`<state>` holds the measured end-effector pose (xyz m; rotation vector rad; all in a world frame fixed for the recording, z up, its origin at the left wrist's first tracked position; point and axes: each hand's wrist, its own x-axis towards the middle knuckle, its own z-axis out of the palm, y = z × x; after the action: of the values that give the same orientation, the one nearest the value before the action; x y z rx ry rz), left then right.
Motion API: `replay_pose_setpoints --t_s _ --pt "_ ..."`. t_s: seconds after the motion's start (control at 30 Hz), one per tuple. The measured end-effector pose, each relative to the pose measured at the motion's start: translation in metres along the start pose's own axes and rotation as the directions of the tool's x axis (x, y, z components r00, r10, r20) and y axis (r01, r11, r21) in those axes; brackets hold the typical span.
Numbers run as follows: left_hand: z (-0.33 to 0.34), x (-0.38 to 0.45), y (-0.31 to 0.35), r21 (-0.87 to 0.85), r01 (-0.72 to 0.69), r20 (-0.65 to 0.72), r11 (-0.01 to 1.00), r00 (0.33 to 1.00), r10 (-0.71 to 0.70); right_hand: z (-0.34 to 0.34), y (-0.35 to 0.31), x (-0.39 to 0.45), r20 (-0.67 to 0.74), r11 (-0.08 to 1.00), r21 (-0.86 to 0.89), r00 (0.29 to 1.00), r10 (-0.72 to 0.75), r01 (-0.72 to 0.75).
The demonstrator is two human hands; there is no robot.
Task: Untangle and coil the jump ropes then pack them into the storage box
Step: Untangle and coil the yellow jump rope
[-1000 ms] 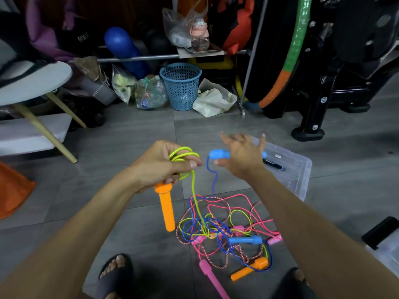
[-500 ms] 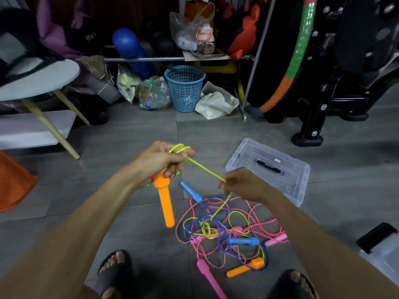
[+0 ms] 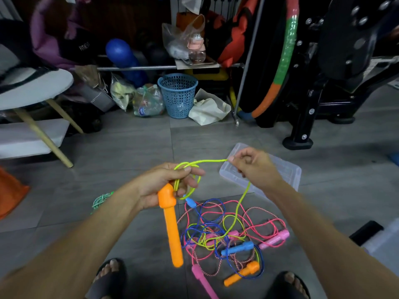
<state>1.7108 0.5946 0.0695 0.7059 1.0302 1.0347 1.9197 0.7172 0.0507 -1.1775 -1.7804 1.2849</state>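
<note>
The grey tiled floor (image 3: 133, 147) carries a tangled rope pile (image 3: 228, 236) at 6 o'clock, a clear box (image 3: 287, 171) at 3, a blue basket (image 3: 177, 96) at 12.

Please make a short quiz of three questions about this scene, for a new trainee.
1. True or false: the left hand holds the orange handle.
2. The right hand pinches which rope? A) pink B) blue C) yellow-green rope
3. Fill in: the tangled pile lies on the ____.

Key: 1 true; 2 C; 3 floor.
</note>
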Motion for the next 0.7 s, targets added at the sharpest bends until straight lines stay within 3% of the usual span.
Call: replay_pose_setpoints --t_s 0.1,0.2,0.23,0.33,0.37,0.4,0.47,0.53,0.6,0.7 --pt "0.0 0.002 0.002 -0.218 -0.103 -0.013 0.97 0.995 0.103 0.007 0.023 0.001 0.072 0.975 -0.221 0.997 0.023 -0.007" --pt "-0.009 0.003 0.008 -0.373 -0.209 -0.038 0.904 0.977 0.211 0.007 0.05 -0.008 0.203 0.895 -0.437 0.96 0.195 -0.089" --pt "-0.014 0.004 0.011 -0.397 -0.23 -0.059 0.888 0.972 0.226 0.005 0.054 -0.011 0.204 0.911 -0.386 0.95 0.236 -0.143" --pt "-0.021 0.003 0.019 -0.388 -0.288 -0.171 0.876 0.956 0.239 0.008 0.037 -0.018 0.161 0.95 0.207 0.966 0.204 -0.235" --pt "-0.021 0.004 0.019 -0.374 -0.304 -0.2 0.876 0.949 0.244 0.011 0.027 -0.018 0.15 0.939 0.281 0.976 0.158 -0.196" --pt "-0.02 0.005 0.019 -0.367 -0.312 -0.222 0.877 0.944 0.243 0.016 0.016 -0.017 0.15 0.965 0.227 0.984 0.099 -0.131" --pt "-0.018 0.007 0.016 -0.353 -0.319 -0.247 0.879 0.938 0.242 0.029 0.0 -0.02 0.194 0.99 -0.111 0.979 -0.065 0.088" --pt "-0.016 0.007 0.012 -0.352 -0.317 -0.26 0.88 0.937 0.233 0.041 -0.007 -0.024 0.283 0.869 -0.418 0.947 -0.153 0.265" --pt "-0.012 0.01 0.009 -0.32 -0.316 -0.271 0.893 0.934 0.233 0.048 -0.017 -0.029 0.373 0.834 -0.448 0.915 -0.153 0.322" --pt "-0.001 0.014 0.005 0.116 -0.26 -0.383 0.959 0.879 0.285 0.049 -0.038 -0.034 0.463 0.894 -0.313 0.873 -0.15 0.32"
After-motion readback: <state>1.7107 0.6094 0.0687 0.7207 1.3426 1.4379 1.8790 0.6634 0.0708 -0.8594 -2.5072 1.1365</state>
